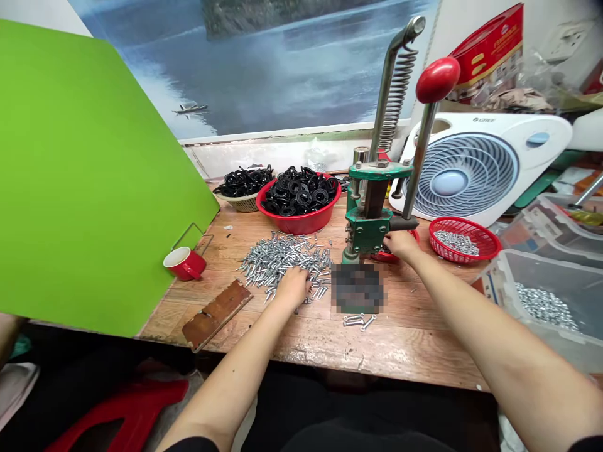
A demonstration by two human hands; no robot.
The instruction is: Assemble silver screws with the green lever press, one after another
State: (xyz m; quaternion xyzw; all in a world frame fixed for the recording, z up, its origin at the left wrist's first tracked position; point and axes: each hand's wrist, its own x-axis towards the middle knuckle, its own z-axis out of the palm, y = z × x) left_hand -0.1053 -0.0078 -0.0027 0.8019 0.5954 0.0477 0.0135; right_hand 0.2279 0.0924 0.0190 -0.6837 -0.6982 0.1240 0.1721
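Note:
My left hand [293, 289] rests at the near edge of a heap of small silver eye bolts [266, 260], its fingers curled down among them. What those fingers hold is hidden. My right hand [401, 243] reaches into a small red basket [414, 236] behind a green hand press [372, 230]. Its fingers are bent together and partly hidden by the press, so their contents cannot be made out. The press has a lever with a red knob [438, 80] and a coil spring. Several loose eye bolts [353, 321] lie in front of its blurred base.
A red bowl [299, 224] and a beige basket [242, 202] hold black rings. Left are a red mug [184, 263] and a brown board [217, 314]. Right are a red basket [490, 246] of small metal parts, a white fan [541, 135] and clear bins [579, 301].

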